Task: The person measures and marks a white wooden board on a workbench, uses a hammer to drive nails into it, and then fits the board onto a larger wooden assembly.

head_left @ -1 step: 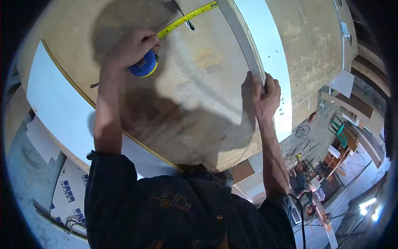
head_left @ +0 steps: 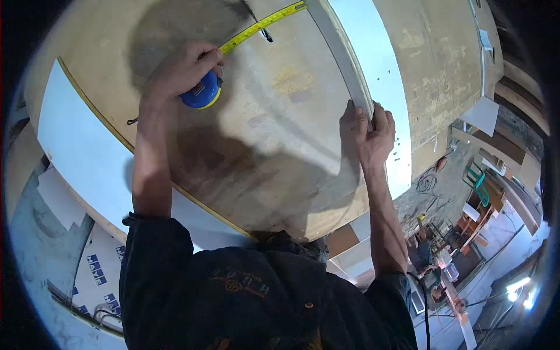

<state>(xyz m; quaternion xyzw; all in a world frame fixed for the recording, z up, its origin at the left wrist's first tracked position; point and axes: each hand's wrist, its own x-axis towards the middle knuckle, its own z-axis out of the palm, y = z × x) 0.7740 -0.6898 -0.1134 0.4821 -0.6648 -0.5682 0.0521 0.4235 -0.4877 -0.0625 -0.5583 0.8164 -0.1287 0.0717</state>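
Note:
My left hand [head_left: 184, 70] is closed round a blue tape measure [head_left: 201, 93] with a yellow rim. Its yellow blade [head_left: 262, 24] is drawn out to the upper right, and the tip meets a long grey wooden strip [head_left: 341, 49]. My right hand [head_left: 376, 137] grips the near end of that strip, thumb on one side and fingers on the other. The strip stands along a white panel [head_left: 379, 64] with small dark holes. Under the blade lies a thin dark tool [head_left: 267, 35], partly covered, its kind unclear.
A stained wooden worktop [head_left: 291, 157] spreads beneath my hands. A long white board [head_left: 87, 128] with a brown edge lies at the left, under my left forearm. At the lower right are a green chair [head_left: 479, 185], cables on the floor and another person [head_left: 424, 256].

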